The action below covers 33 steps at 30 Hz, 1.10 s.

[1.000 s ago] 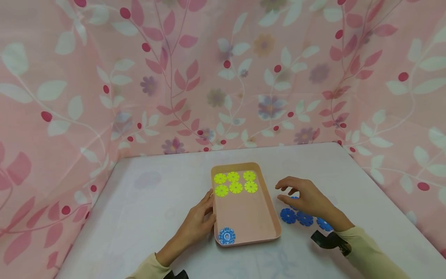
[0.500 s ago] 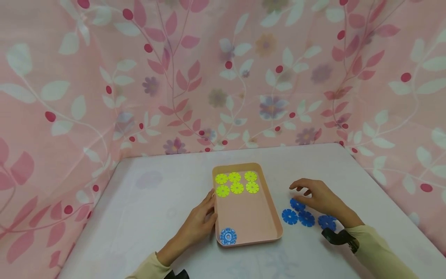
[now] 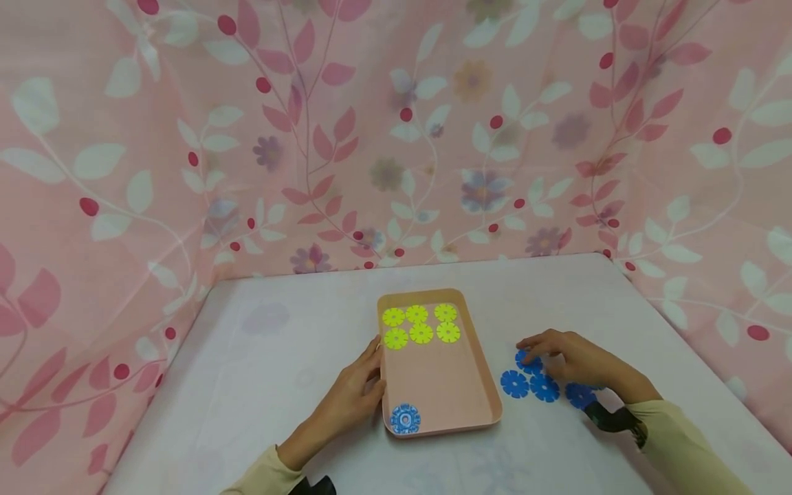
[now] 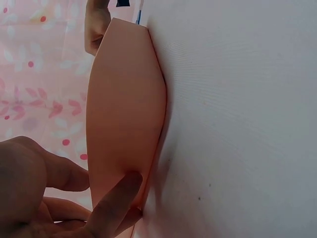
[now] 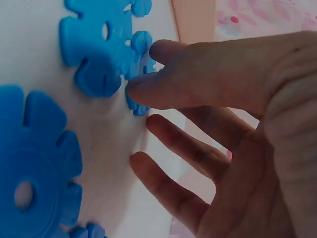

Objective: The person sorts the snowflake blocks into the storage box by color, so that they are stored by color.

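Observation:
In the head view, my left hand [image 3: 353, 388] rests along the left side of a pink tray [image 3: 436, 385]; the left wrist view shows a fingertip touching the tray's outer wall [image 4: 124, 99]. My right hand [image 3: 578, 357] is low over several blue notched plastic discs right of the tray. Its index fingertip and thumb touch the farthest blue disc [image 3: 526, 362], which lies flat. A nearer blue disc [image 5: 37, 173] fills the left of the right wrist view. Inside the tray, yellow notched discs [image 3: 421, 333] lie in two rows, and a patterned blue disc [image 3: 405, 419] sits at the near left corner.
A white cloth [image 3: 266, 371] covers the table. Pink floral fabric [image 3: 396, 137] hangs around its back and sides. More blue discs [image 3: 514, 384] lie close to the tray's right wall, one partly beneath my right wrist.
My right hand has moved right from beside the tray, then down onto the farthest blue disc. My left hand stays at the tray, and the discs in the tray lie as before.

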### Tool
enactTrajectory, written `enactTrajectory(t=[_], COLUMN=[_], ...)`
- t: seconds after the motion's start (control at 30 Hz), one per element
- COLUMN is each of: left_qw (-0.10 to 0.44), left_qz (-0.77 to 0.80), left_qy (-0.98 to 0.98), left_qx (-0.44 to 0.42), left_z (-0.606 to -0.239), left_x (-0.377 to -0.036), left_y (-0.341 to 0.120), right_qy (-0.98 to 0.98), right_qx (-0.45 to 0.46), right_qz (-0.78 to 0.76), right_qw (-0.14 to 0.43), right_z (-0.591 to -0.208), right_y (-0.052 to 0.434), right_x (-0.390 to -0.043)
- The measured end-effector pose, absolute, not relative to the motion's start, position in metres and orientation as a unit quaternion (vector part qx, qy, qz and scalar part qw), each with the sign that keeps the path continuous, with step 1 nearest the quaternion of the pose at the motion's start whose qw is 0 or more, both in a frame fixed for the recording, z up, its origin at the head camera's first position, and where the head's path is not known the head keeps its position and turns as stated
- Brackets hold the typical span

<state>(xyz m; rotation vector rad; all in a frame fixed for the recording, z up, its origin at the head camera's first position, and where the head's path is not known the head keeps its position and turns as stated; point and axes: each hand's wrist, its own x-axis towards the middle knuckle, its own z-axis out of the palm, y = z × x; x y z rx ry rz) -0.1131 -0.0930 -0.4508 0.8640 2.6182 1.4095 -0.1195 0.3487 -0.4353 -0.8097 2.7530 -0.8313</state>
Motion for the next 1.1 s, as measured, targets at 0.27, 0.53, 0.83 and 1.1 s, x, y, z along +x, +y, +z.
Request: enactTrajectory(t=[0.27, 0.53, 0.83, 1.1], left_qw=[0.034, 0.026, 0.019, 0.027], left_qz=[0.444, 0.43, 0.424, 0.438], left_qy=[0.853, 0.857, 0.857, 0.851], left_qx=[0.272, 0.281, 0.292, 0.289], left_z=[-0.449, -0.451, -0.453, -0.452], left_x=[-0.115, -0.117, -0.117, -0.116], left_y=[-0.093, -0.094, -0.095, -0.094], right_qy=[0.927, 0.944, 0.954, 0.955], right_qx=[-0.271, -0.239, -0.23, -0.221], right_qz=[-0.247, -0.21, -0.177, -0.178], right_qw=[0.083, 0.09, 0.073, 0.091], right_z=[-0.436, -0.44, -0.438, -0.436], right_y=[0.35, 0.346, 0.34, 0.338], right_x=[-0.121, -0.126, -0.125, -0.122])
